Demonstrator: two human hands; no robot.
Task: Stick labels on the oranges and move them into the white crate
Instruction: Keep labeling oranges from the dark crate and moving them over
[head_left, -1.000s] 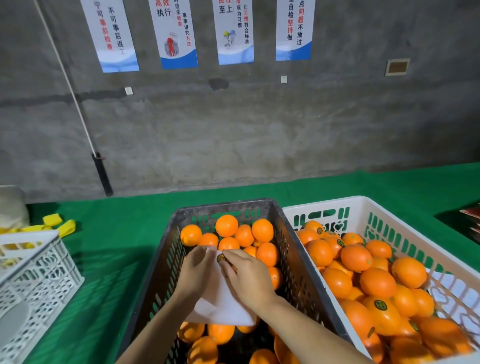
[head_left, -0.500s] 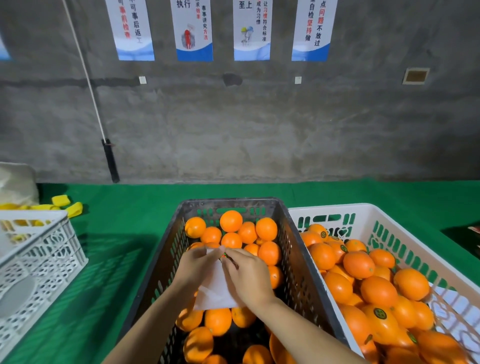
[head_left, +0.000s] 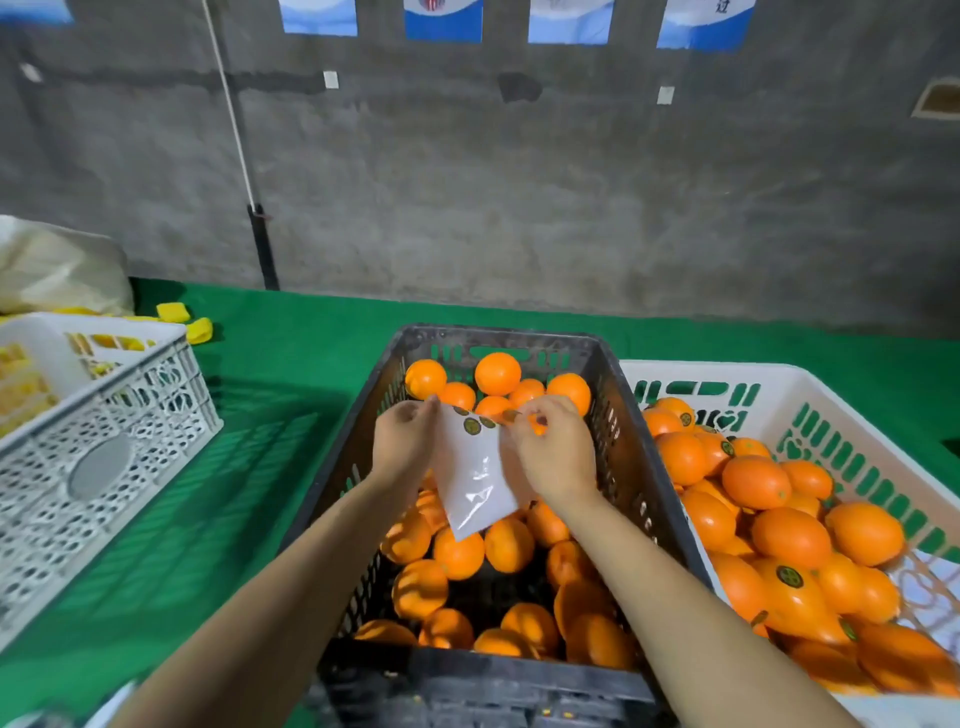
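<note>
Over the black crate (head_left: 644, 467) | left hand (head_left: 402, 441) holds label sheet (head_left: 472, 483) | right hand (head_left: 556, 452) pinches a label (head_left: 511, 415)

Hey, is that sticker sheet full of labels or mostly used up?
Mostly used up. The sheet, held by the left hand, shows only a few round labels along its top edge; the rest is bare backing.
</note>
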